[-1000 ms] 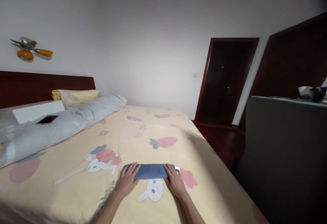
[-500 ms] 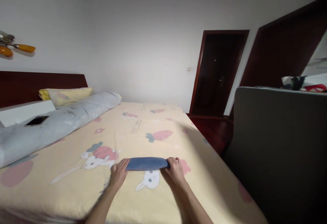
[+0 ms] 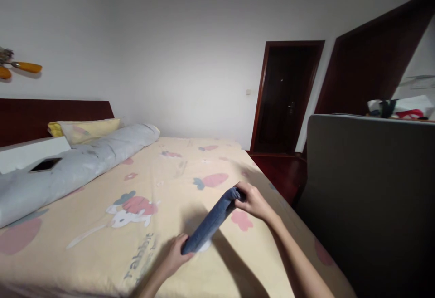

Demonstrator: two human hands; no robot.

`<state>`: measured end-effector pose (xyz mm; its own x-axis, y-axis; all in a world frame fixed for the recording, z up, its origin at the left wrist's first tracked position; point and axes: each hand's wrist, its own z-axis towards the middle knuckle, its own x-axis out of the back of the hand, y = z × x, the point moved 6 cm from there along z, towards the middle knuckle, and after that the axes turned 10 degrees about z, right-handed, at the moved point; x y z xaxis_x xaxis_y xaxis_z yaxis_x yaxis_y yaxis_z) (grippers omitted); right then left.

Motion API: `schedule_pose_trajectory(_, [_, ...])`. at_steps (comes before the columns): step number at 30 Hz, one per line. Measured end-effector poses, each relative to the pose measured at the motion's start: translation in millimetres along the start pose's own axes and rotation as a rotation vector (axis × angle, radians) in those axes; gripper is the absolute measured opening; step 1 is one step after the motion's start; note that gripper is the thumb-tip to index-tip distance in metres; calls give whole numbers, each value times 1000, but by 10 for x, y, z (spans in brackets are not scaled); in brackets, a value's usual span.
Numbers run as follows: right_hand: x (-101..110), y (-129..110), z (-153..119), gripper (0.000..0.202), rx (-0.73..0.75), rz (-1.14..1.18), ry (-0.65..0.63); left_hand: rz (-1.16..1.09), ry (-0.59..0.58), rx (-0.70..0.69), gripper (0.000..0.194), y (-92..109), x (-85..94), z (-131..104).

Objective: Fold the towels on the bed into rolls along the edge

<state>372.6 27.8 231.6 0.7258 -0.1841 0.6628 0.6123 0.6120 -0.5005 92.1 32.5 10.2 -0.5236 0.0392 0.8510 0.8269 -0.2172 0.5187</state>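
Observation:
A rolled blue cloth [image 3: 212,221] is held slantwise above the bed, its right end higher and farther off than its left. My left hand [image 3: 178,253] is closed round the lower left end. At the upper right end, the fingers of my right hand [image 3: 250,199] grip the roll, where its layered edge shows. Beneath it lies the cream bedsheet [image 3: 183,180] with rabbit and carrot prints, and the roll's shadow falls on it.
A long grey roll [image 3: 102,155] lies along the bed's left, with a phone [image 3: 45,164] on it. Behind are a yellow pillow [image 3: 91,130] and the dark headboard [image 3: 61,109]. A grey panel [image 3: 367,189] stands right of the bed, near a dark door [image 3: 288,98].
The blue roll has turned from level to slanted. My right hand has moved up and to the right with one end, my left hand down and to the right with the other.

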Motion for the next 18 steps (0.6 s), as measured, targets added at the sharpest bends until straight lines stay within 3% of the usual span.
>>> schedule_pose_trajectory(5, [283,-207,244,10,6,-111,-136,-142,-104,18,42,409,-506,-148])
schedule_pose_trajectory(8, [405,-338,316,8,-1,-160,-225,-193,-156,33,56,499,-914,-156])
schedule_pose_trajectory(11, [472,-446,330,10,24,-162,-303,-71,-150,-28,60,521,-1249,-135])
schedule_pose_trajectory(14, [491,-483,312,15,37,-138,-304,100,-82,-179,57,569,-1372,-142])
schedule_pose_trajectory(18, [459,-548,264,18,87,-134,-302,145,-64,-291,54,670,-1300,-213])
